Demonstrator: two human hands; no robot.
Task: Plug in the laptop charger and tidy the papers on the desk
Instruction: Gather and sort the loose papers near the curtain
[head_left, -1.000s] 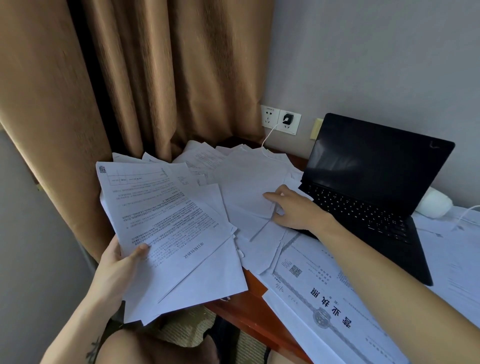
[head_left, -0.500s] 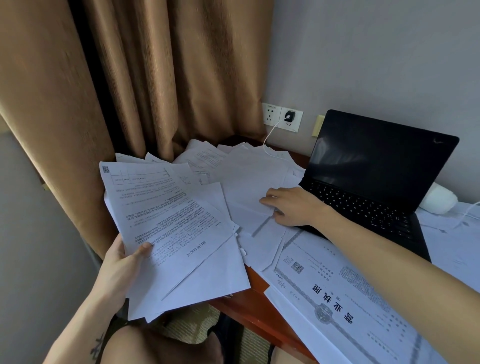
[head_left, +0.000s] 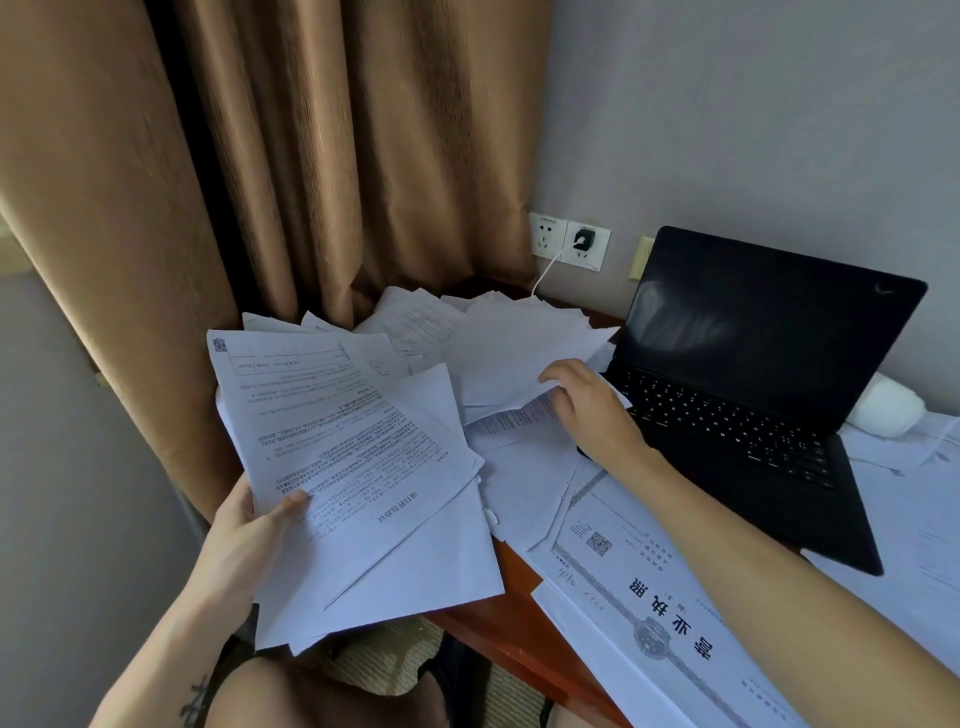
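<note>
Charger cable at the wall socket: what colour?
White cable, running from a black plug; the head view shows it best.

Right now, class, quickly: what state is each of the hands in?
Left hand: holds a stack of papers.
Right hand: grips the edge of a loose sheet on the desk.

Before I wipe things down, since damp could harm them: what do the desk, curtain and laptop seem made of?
Desk: reddish-brown wood or veneer, smooth, faintly shiny bare edge. Curtain: brown woven fabric, matte, hanging in folds. Laptop: black matte casing, plastic or metal unclear; its dark screen reflects light, so glossy.
</note>
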